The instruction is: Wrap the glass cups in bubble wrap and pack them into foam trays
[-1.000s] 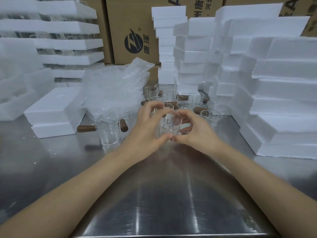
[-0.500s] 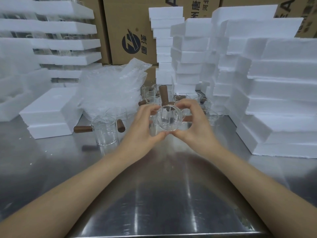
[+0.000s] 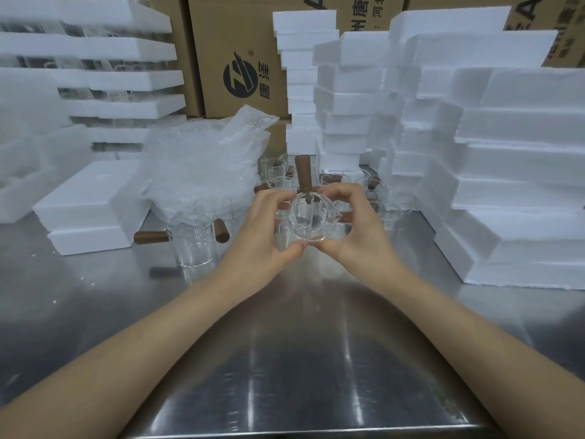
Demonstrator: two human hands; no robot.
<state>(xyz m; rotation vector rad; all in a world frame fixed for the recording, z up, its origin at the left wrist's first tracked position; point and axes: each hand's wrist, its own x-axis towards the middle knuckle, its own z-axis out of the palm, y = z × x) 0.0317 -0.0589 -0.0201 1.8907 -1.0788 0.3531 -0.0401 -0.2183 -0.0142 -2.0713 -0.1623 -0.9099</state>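
Held cup: a glass cup (image 3: 311,218) in the centre of the frame, tipped on its side, its wooden handle (image 3: 303,174) pointing up.
Left hand (image 3: 262,231): fingers curled around the left side of the cup.
Right hand (image 3: 356,229): fingers curled around the right side.
Bubble wrap (image 3: 202,167): a heap left of centre, on the metal table (image 3: 285,359).
Foam trays (image 3: 506,172): stacks at right.
Other cups (image 3: 193,243): standing left of the hands.

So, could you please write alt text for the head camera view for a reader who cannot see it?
Both hands, left hand and right hand, hold a glass cup tilted toward the camera above a steel table, its wooden handle pointing up. Behind lie more cups, bubble wrap and stacked foam trays.
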